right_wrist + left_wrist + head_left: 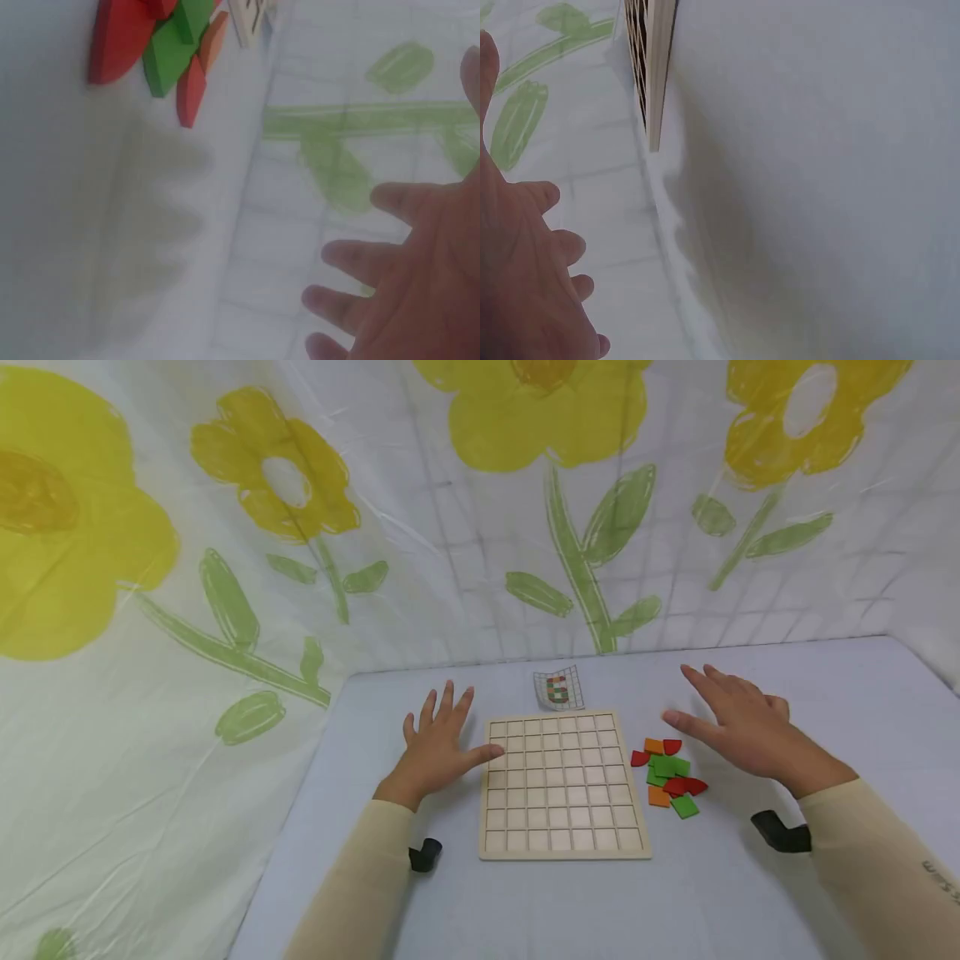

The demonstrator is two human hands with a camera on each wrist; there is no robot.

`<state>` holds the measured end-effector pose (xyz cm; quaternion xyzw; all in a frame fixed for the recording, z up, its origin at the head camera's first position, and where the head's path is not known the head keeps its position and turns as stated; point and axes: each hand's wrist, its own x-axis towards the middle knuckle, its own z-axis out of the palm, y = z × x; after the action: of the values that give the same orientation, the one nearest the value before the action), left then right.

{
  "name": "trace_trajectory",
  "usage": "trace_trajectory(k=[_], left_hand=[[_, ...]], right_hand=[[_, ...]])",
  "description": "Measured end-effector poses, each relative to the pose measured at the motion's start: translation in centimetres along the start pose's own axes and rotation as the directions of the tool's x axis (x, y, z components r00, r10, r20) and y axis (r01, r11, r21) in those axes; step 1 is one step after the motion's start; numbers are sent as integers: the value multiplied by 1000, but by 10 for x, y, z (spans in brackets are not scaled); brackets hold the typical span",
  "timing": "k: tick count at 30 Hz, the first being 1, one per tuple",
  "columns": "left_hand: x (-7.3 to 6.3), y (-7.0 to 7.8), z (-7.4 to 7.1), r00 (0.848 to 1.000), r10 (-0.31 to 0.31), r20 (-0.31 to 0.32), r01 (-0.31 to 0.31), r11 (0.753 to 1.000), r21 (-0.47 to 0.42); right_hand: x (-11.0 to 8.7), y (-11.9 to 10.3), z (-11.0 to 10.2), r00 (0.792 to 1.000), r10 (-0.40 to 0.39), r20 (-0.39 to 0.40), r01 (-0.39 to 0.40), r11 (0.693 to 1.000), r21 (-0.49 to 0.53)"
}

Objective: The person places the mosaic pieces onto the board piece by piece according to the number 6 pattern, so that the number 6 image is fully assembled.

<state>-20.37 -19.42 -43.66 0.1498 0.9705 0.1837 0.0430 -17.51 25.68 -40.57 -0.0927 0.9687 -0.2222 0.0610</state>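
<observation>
— Behind the pale surface (570, 906), a curtain (420, 585) printed with yellow flowers (547, 431) is hung. How are the things set out?

— With the board (558, 785) taken as the clock's centre in the head view, loose pieces (665, 767) in red, green and orange are heaped just beside it at 3 o'clock, and a small card (558, 689) is laid at 12 o'clock.

— Why so?

— Presumably the board is set roughly square to the person so that each row can be reached, the pieces are put on the side of the right hand (746, 727), and the card is laid beyond the far edge so that its coloured pattern can be seen past both arms.

— Is anything grasped?

— Nothing. On both sides the fingers (447, 697) are released and spread. The left hand (437, 753) is held near 10 o'clock, its thumb seen over the board's edge; the right hand is held between 2 and 3 o'clock, near the pieces. Shadows (150, 217) are cast beneath, by which raised palms are suggested. Both forearms are angled inward, from about 8 and 4 o'clock.
</observation>
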Motion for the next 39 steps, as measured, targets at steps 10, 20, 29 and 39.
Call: trace_trajectory(k=[10,20,29,39], left_hand=[[3,4,17,1000,8,-27,-14,967,-254],[0,-6,44,997,79,1,-73,929,-363],[0,-17,52,993,114,16,-103,939,-327],[0,-16,52,993,117,35,-100,944,-315]], right_hand=[[2,3,20,997,-76,-12,76,970,230],[2,2,48,998,-54,-14,55,914,402],[4,12,62,997,-59,-52,76,896,438],[10,23,77,995,-69,-73,92,924,371]])
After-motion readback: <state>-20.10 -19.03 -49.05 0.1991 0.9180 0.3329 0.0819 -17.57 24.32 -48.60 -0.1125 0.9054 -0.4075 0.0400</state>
